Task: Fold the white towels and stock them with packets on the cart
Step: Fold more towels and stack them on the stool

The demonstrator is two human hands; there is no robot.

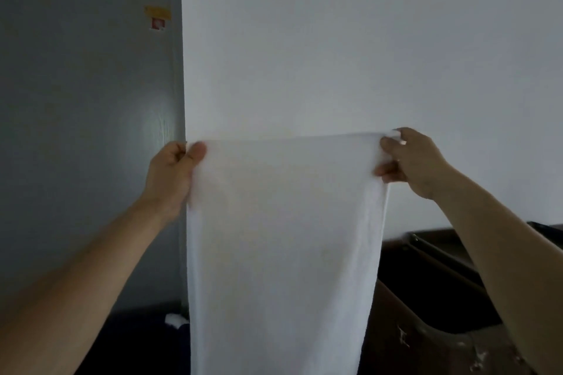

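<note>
A white towel (280, 237) hangs stretched in front of me, its top edge held level at chest height and its length falling past the bottom of the view. My left hand (172, 173) pinches the towel's top left corner between thumb and curled fingers. My right hand (411, 161) grips the top right corner, fingers curled round the cloth. Both arms reach forward and up. No packets show in this view.
A white wall (365, 55) fills the background, with a grey door (85, 100) to the left carrying a small yellow and red sticker (157, 17). A dark brown cart or bin (426, 298) stands low on the right. A bit of white cloth (175, 320) lies low at left.
</note>
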